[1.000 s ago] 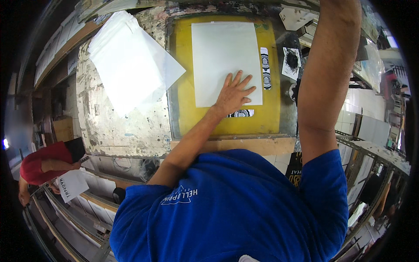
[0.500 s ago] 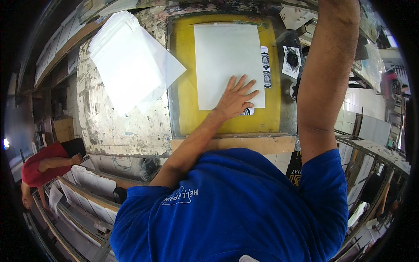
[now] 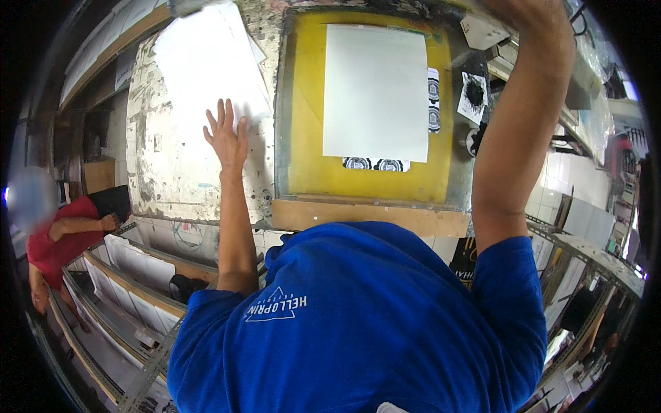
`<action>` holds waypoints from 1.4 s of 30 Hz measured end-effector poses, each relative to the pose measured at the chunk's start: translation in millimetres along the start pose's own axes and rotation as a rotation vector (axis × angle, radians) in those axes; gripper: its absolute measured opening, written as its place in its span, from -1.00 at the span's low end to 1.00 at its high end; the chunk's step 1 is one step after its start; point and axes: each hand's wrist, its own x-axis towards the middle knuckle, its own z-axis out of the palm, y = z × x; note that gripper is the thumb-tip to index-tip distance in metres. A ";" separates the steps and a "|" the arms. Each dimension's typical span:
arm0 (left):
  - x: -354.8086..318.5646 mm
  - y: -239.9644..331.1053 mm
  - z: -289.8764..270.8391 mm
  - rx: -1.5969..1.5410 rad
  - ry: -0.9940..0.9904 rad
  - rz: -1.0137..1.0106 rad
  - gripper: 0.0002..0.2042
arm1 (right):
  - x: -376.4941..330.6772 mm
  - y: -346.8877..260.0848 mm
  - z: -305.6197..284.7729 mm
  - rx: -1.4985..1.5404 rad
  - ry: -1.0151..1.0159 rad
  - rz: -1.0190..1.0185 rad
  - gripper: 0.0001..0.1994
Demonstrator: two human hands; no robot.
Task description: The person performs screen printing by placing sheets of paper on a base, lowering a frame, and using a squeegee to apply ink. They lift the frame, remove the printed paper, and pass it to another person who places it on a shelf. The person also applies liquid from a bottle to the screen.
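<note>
Paper stack (image 3: 200, 62) lies at left on the stained surface (image 3: 155, 172), the left hand (image 3: 229, 143) at its near part, fingers spread apart; at right, a white sheet (image 3: 375, 93) lies on yellow panel (image 3: 303, 175); right hand (image 3: 513, 8) is partly cut off at far edge, I cannot tell its grip

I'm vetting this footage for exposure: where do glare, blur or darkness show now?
Head view: the white paper stack is washed out, hiding most sheet edges; head view, top: the right hand looks soft and cut off; head view, centre: the yellow panel keeps its colour; head view, rim: corners go black.
</note>
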 end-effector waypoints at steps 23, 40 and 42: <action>-133.3 99.3 -1.7 -0.448 -0.040 -0.004 -0.14 | -267.2 -11.4 205.7 -0.035 -0.536 0.271 -0.20; -137.7 95.2 -3.5 -0.489 -0.039 -0.004 -0.12 | -127.0 178.6 316.3 -0.150 -0.133 0.168 -0.20; -136.5 96.3 -5.0 -0.485 -0.043 0.001 -0.11 | -111.2 196.2 325.4 -0.179 -0.126 0.148 -0.18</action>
